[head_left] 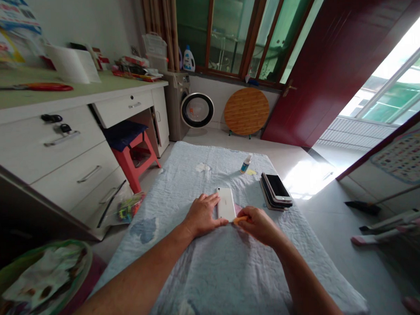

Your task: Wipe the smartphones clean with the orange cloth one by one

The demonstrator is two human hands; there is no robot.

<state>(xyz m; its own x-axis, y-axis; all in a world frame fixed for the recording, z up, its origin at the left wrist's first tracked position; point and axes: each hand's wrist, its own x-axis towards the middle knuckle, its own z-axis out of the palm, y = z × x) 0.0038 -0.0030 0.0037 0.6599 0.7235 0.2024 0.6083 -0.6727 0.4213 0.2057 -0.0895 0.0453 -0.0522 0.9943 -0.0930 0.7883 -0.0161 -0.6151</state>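
Note:
A white smartphone point(226, 204) lies back side up on a light-blue quilted cloth point(214, 267), its camera at the top left corner. My left hand point(204, 214) grips it from the left, fingers on the left edge and thumb along the bottom edge. My right hand point(258, 224) is closed around a small orange tool point(240, 219), whose tip is at the phone's lower right corner. Most of that tool is hidden in the fingers, so its kind cannot be made out. To the right of my hands sits a stack of phones point(278, 188), a white-framed one with a dark screen on top.
A small spray bottle point(245, 164) stands farther back on the cloth. A white desk with drawers point(72, 167) and a red stool point(136, 160) are at left. A waste bin point(87, 258) stands at lower left. Behind are an open-doored washing machine point(176, 106) and a round wooden tabletop point(246, 110).

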